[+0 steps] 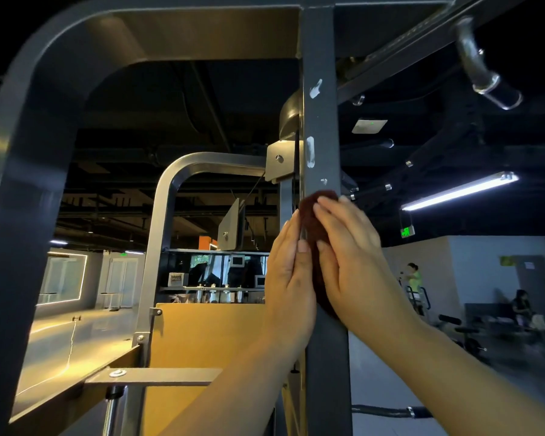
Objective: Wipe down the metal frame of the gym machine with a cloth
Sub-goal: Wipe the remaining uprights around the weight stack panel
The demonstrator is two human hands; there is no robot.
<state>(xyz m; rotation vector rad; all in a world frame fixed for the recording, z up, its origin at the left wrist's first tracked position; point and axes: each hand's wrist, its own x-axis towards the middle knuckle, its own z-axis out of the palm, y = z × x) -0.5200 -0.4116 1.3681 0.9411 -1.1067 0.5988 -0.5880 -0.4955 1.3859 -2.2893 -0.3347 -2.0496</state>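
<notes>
Between your left grip (288, 272) and right grip (350, 256), the dark red cloth (310, 215) lies on the grey post (320, 121) (white marks (310, 151) above); both grips press it with straight, open fingers.

Dark ceiling, lit tube light (460, 190), grey wall (472, 262), glossy floor (85, 328).

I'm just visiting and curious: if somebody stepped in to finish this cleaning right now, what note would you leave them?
Left hand: fingers straight, pressed against the left side of the upright post, beside the cloth.
Right hand: laid over the dark red cloth, pressing it on the post's front.
Done: this view does not show how much has been wiped.
Left: white marks sit on the post above the cloth; wiping upward over them looks like the likely next stretch, then the curved outer frame.
</notes>
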